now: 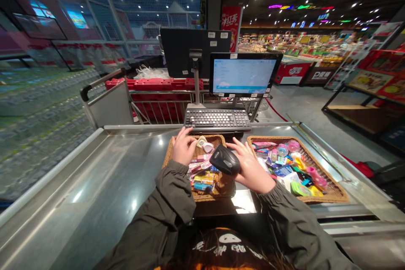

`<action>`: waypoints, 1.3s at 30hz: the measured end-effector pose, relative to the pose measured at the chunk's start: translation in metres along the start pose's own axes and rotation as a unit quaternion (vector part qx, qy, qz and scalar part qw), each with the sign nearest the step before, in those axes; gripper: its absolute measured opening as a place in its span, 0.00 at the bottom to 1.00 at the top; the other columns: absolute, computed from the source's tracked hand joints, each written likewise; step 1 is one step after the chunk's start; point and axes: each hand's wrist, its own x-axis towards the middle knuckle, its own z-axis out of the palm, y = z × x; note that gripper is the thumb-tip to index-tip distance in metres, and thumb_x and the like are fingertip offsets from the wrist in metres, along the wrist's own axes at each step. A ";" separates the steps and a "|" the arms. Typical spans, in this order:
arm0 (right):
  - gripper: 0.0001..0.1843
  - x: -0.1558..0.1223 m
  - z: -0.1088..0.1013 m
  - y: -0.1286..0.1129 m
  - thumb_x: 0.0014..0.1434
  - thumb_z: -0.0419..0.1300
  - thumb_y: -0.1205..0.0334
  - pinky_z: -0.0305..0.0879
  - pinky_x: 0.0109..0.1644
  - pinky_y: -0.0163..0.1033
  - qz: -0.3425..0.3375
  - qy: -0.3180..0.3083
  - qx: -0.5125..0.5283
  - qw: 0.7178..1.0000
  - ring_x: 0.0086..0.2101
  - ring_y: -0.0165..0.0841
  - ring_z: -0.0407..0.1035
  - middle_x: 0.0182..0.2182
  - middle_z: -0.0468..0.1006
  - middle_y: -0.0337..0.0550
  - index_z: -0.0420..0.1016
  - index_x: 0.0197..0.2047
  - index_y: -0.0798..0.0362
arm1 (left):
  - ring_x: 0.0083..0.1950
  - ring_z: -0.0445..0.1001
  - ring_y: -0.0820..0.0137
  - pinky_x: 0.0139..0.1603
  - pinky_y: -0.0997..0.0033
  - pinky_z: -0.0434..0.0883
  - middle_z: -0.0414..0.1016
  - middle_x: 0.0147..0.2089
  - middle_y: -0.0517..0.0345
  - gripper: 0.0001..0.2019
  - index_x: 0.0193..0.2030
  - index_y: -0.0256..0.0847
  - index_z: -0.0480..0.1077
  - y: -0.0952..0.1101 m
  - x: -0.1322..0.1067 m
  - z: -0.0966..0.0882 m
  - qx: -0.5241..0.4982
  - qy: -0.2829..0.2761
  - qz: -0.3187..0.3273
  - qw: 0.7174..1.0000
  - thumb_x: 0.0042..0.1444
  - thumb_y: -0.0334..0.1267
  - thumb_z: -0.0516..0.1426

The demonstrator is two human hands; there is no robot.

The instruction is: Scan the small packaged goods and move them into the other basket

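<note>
My left hand (183, 147) is over the left rim of a wicker basket (166, 158). Its fingers are apart, with the fingertips at the near left corner of a black keyboard (218, 119); no item shows in it. Beside its thumb, a small white and beige item (205, 145) lies in the basket. My right hand (251, 168) is closed around a black handheld barcode scanner (225, 160), whose grip is mostly hidden. The scanner's head covers part of the same basket, where packs of batteries (204, 180) and other small packets lie.
A second wicker basket (340, 194) with colourful small goods stands to the right on the metal counter (126, 190). Behind the keyboard are a lit screen (243, 76) and a dark monitor back (196, 50). A metal trolley (107, 107) stands beyond the counter's far edge.
</note>
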 end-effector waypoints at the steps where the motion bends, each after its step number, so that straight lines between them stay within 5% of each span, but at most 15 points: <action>1: 0.27 0.000 0.000 0.000 0.51 0.59 0.66 0.39 0.66 0.72 0.001 -0.001 0.000 1.000 0.68 0.54 0.44 0.62 0.65 0.58 0.69 0.56 0.55 | 0.71 0.55 0.54 0.65 0.29 0.48 0.69 0.64 0.55 0.09 0.29 0.43 0.72 0.000 0.000 0.000 0.000 0.000 -0.001 1.000 0.57 0.35 0.53; 19: 0.25 -0.004 -0.001 0.006 0.52 0.59 0.65 0.40 0.66 0.72 0.007 0.009 0.006 1.000 0.68 0.54 0.45 0.62 0.64 0.58 0.69 0.55 0.53 | 0.70 0.57 0.54 0.66 0.32 0.51 0.71 0.62 0.55 0.09 0.28 0.43 0.72 -0.004 0.001 0.011 0.003 -0.013 0.006 1.000 0.57 0.35 0.54; 30: 0.27 -0.010 -0.002 0.010 0.53 0.59 0.64 0.40 0.66 0.73 0.019 0.005 0.009 1.000 0.68 0.55 0.44 0.63 0.63 0.58 0.68 0.58 0.54 | 0.70 0.57 0.53 0.66 0.29 0.48 0.72 0.61 0.55 0.09 0.26 0.42 0.72 -0.021 -0.006 0.041 0.014 -0.106 -0.024 0.994 0.55 0.33 0.54; 39: 0.27 -0.018 0.000 0.016 0.54 0.59 0.63 0.41 0.67 0.71 0.043 -0.005 0.001 0.999 0.68 0.54 0.44 0.63 0.63 0.59 0.68 0.58 0.56 | 0.70 0.57 0.53 0.64 0.28 0.49 0.73 0.61 0.56 0.08 0.23 0.40 0.71 -0.026 -0.025 0.081 0.041 -0.256 -0.049 0.964 0.51 0.31 0.56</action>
